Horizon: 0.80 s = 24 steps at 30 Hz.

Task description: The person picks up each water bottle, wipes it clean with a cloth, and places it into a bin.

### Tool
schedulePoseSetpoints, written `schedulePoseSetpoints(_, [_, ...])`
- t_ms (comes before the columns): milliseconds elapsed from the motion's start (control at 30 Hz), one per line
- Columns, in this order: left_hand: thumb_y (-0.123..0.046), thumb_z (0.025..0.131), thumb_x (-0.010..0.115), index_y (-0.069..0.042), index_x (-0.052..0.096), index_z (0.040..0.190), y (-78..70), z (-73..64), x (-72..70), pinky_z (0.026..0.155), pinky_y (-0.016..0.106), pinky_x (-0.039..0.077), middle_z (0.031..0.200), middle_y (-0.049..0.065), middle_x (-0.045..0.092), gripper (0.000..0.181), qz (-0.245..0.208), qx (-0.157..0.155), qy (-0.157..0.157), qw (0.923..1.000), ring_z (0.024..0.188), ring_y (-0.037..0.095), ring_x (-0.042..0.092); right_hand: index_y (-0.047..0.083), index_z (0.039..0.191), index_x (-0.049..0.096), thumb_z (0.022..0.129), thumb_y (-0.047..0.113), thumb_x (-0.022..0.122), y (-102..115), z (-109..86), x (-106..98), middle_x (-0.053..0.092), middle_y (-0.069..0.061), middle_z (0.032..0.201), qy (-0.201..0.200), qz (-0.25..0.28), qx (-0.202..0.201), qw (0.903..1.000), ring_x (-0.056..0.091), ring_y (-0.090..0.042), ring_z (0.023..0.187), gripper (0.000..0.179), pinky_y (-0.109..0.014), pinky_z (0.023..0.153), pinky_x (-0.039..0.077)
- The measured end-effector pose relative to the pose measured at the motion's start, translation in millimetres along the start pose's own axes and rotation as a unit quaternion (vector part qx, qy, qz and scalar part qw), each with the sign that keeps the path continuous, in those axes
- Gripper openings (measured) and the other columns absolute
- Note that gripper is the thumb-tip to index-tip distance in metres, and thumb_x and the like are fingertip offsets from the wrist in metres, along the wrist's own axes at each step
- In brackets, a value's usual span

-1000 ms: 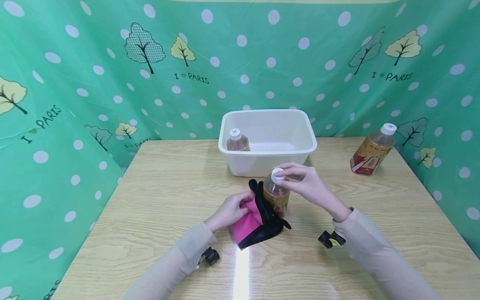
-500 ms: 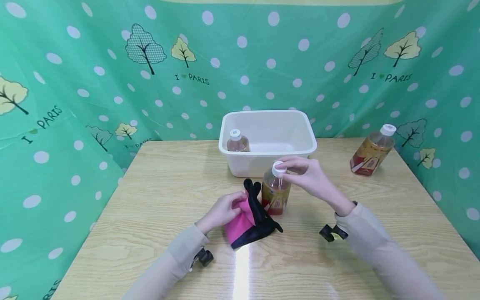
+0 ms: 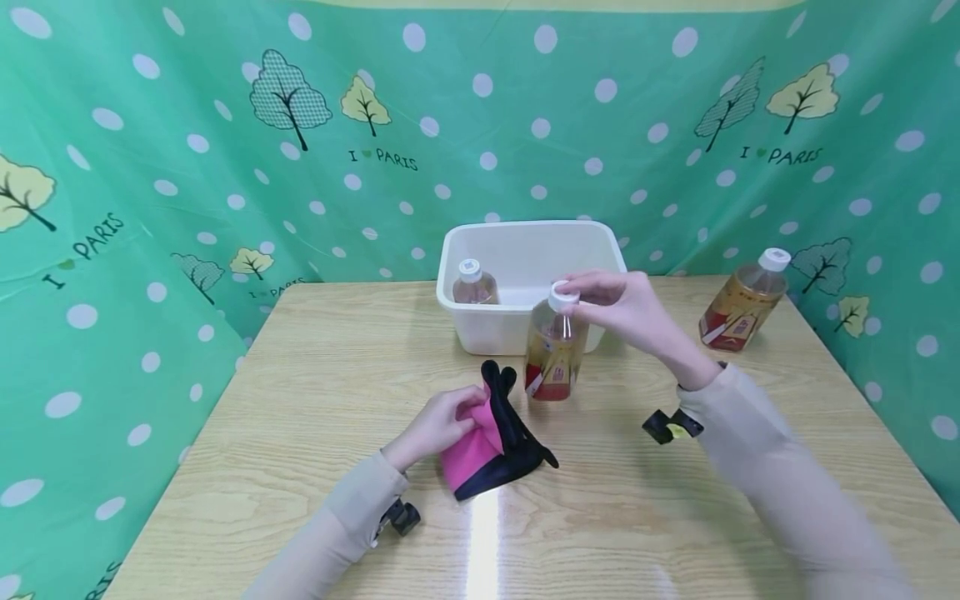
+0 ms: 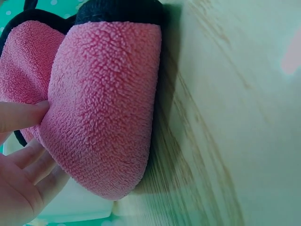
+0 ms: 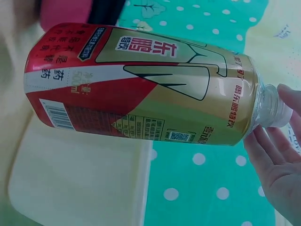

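Note:
My right hand (image 3: 611, 308) pinches the white cap of a drink bottle (image 3: 555, 354) with a gold and red label. The bottle hangs upright in front of the white bin (image 3: 487, 329), overlapping its front wall in the head view. In the right wrist view the bottle (image 5: 141, 84) shows its whole label, with thumb and fingers around the cap. My left hand (image 3: 442, 425) pinches a pink fleece pouch (image 3: 468, 458) with black trim and black cords. Thumb and fingers gather the pink fabric (image 4: 103, 108) in the left wrist view, and the pouch sits low over the table.
Inside the bin at its left end stands another bottle (image 3: 475, 287) with a white cap. A third bottle (image 3: 742, 302) stands at the table's back right, near the green polka-dot curtain (image 3: 540, 167). The wooden table (image 3: 337, 350) extends around both arms.
My right hand has lifted the bottle up and toward the bin, out of the pouch's side. My left hand has drawn the pouch a little to the left.

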<state>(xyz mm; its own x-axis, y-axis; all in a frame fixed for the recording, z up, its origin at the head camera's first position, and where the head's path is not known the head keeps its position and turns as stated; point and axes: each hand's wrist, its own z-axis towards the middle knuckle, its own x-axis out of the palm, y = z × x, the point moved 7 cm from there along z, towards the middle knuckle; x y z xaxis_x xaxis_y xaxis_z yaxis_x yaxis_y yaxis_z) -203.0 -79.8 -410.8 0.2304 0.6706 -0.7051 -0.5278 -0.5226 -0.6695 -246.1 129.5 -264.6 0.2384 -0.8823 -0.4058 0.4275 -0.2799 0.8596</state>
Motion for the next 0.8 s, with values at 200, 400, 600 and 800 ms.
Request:
schedulePoseSetpoints(200, [0.01, 0.071, 0.058, -0.001, 0.06, 0.097, 1.0, 0.3, 1.4, 0.083, 0.029, 0.047, 0.1, 0.01, 0.062, 0.028, -0.005, 0.002, 0.004, 1.0, 0.094, 0.02, 0.058, 0.003, 0.106, 0.063, 0.078, 0.02, 0.067, 8.1, 16.4, -11.1, 0.06, -0.009, 0.11, 0.001, -0.019, 0.013, 0.9997, 0.059, -0.012, 0.094, 0.034, -0.021, 0.079, 0.048])
schedulePoseSetpoints(400, [0.009, 0.072, 0.057, -0.001, 0.06, 0.097, 1.7, 0.1, 2.4, 0.081, 0.028, 0.047, 0.1, 0.011, 0.063, 0.027, -0.007, 0.005, 0.006, 0.9999, 0.092, 0.02, 0.058, 0.007, 0.106, 0.064, 0.076, 0.023, 0.068, 16.8, 30.3, -21.4, 0.062, -0.002, 0.107, -0.004, -0.024, 0.024, 0.9994, 0.059, -0.013, 0.09, 0.033, -0.024, 0.079, 0.047])
schedulePoseSetpoints(600, [0.009, 0.071, 0.057, -0.002, 0.06, 0.096, 1.3, 0.0, 2.1, 0.077, 0.026, 0.048, 0.097, 0.009, 0.063, 0.027, -0.006, 0.008, 0.005, 0.9999, 0.087, 0.016, 0.058, 0.011, 0.106, 0.064, 0.075, 0.028, 0.069, 27.2, 41.9, -31.1, 0.062, 0.001, 0.106, -0.008, -0.025, 0.043, 0.9987, 0.057, -0.014, 0.093, 0.035, -0.033, 0.088, 0.042])
schedulePoseSetpoints(800, [0.01, 0.072, 0.057, -0.002, 0.06, 0.096, 1.5, 0.4, 2.2, 0.076, 0.025, 0.048, 0.097, 0.009, 0.063, 0.027, -0.009, 0.005, 0.006, 0.9999, 0.085, 0.015, 0.057, 0.014, 0.106, 0.065, 0.074, 0.03, 0.069, 37.1, 54.5, -37.7, 0.062, 0.001, 0.107, -0.012, -0.01, 0.065, 0.9978, 0.057, -0.014, 0.097, 0.037, -0.039, 0.093, 0.038])
